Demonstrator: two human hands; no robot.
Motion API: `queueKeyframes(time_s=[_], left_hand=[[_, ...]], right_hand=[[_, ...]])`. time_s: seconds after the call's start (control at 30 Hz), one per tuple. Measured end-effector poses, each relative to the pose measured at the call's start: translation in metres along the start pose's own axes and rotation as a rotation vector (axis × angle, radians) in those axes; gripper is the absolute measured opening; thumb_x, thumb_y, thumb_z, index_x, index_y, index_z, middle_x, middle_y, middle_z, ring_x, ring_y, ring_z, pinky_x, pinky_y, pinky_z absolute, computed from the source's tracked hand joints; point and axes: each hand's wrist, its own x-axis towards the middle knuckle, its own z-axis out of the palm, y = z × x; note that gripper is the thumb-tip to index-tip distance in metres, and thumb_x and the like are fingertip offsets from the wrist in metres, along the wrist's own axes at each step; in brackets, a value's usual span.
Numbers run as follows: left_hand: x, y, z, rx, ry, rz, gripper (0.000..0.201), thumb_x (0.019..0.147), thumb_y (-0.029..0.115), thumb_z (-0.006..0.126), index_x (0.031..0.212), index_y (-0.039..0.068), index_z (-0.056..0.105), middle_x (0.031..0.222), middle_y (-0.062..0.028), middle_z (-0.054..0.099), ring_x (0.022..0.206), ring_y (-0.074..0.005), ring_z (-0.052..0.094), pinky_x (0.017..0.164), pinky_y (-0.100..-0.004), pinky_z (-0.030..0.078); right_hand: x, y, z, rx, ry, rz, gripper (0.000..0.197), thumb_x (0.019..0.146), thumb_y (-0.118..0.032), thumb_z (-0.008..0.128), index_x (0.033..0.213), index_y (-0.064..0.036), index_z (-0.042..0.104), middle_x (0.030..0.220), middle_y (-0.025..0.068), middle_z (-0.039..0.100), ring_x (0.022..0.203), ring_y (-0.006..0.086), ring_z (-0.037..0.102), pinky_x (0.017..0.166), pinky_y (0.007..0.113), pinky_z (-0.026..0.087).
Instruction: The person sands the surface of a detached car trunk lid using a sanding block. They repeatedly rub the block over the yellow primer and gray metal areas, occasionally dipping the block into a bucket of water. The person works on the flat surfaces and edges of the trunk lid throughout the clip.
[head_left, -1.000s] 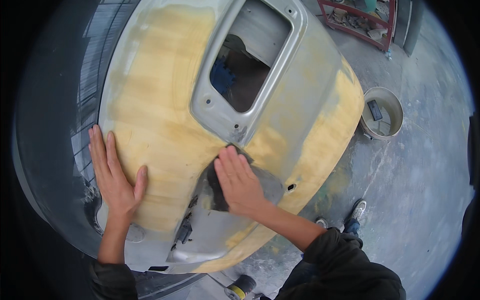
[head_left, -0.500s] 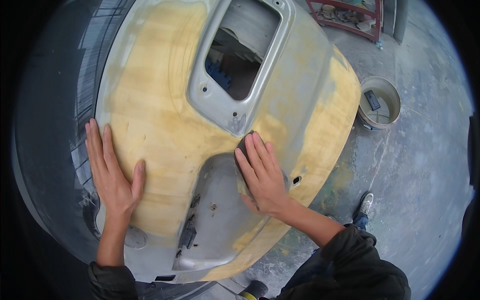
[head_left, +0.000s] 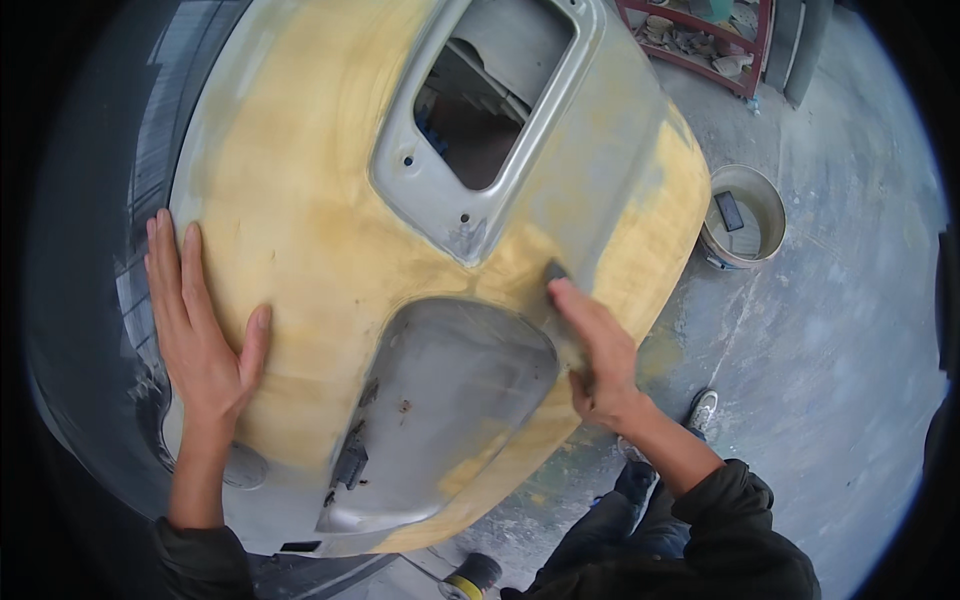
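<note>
A curved car body panel [head_left: 300, 260], patched in yellow filler and grey primer, spreads out in front of me. My left hand [head_left: 205, 340] lies flat on its left edge beside the dark glass, fingers stretched out and holding nothing. On the right, my right hand [head_left: 603, 350] is closed around a dark sanding block [head_left: 555, 270], of which only the tip shows past the fingers. The block is on the yellow strip right of the smooth grey recess [head_left: 460, 370]. Above that recess is a metal-rimmed opening [head_left: 480, 100] through the panel.
A round bucket [head_left: 746, 217] of cloudy water stands on the stained floor [head_left: 840, 330] to the right, with a dark rectangular block [head_left: 728, 211] in it. Beyond it is a red shelf rack [head_left: 700, 45] with rags. A black-and-yellow cylinder [head_left: 472, 578] lies near my legs.
My right hand has moved right with the sanding block, off the recess's top corner, and turned on its side. My left hand keeps its place on the panel while the view has shifted slightly.
</note>
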Motion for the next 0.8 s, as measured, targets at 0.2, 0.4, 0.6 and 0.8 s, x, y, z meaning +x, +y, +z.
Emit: queueKeyframes(time_s=[0.2, 0.4, 0.6, 0.8], left_hand=[[-0.003, -0.002, 0.0, 0.0, -0.005, -0.019, 0.08, 0.095, 0.037, 0.068, 0.161, 0.0, 0.04, 0.169, -0.0269, 0.032, 0.158, -0.0449, 0.03, 0.128, -0.0576, 0.024], [0.0, -0.002, -0.002, -0.018, -0.017, -0.028, 0.078, 0.096, 0.032, 0.065, 0.162, 0.001, 0.038, 0.17, -0.026, 0.03, 0.158, -0.0437, 0.03, 0.129, -0.0548, 0.022], [-0.001, -0.002, -0.003, -0.008, -0.03, -0.045, 0.08, 0.094, 0.034, 0.067, 0.161, 0.002, 0.039, 0.17, -0.0254, 0.032, 0.158, -0.0443, 0.031, 0.128, -0.0556, 0.024], [-0.001, -0.001, -0.004, -0.013, -0.031, -0.061, 0.08, 0.093, 0.036, 0.069, 0.16, 0.0, 0.042, 0.168, -0.0264, 0.035, 0.157, -0.0453, 0.033, 0.127, -0.056, 0.027]], right_hand=[[0.059, 0.002, -0.031, 0.004, -0.021, 0.114, 0.065, 0.08, 0.018, 0.049, 0.139, -0.005, 0.063, 0.113, 0.0172, 0.078, 0.085, 0.0318, 0.077, 0.076, 0.035, 0.059], [0.094, -0.008, -0.008, -0.275, -0.458, 0.021, 0.091, 0.072, 0.005, 0.061, 0.159, -0.0213, 0.05, 0.086, 0.0149, 0.072, 0.075, 0.0365, 0.07, 0.068, 0.04, 0.057], [0.069, -0.033, 0.02, 0.399, -0.371, 0.427, 0.089, 0.077, 0.007, 0.058, 0.162, -0.0177, 0.044, 0.09, 0.0185, 0.073, 0.08, 0.0345, 0.073, 0.072, 0.037, 0.057], [0.075, -0.024, -0.004, 0.221, -0.613, 0.462, 0.07, 0.086, 0.003, 0.059, 0.154, -0.012, 0.054, 0.098, 0.0182, 0.076, 0.082, 0.0277, 0.076, 0.079, 0.036, 0.057]])
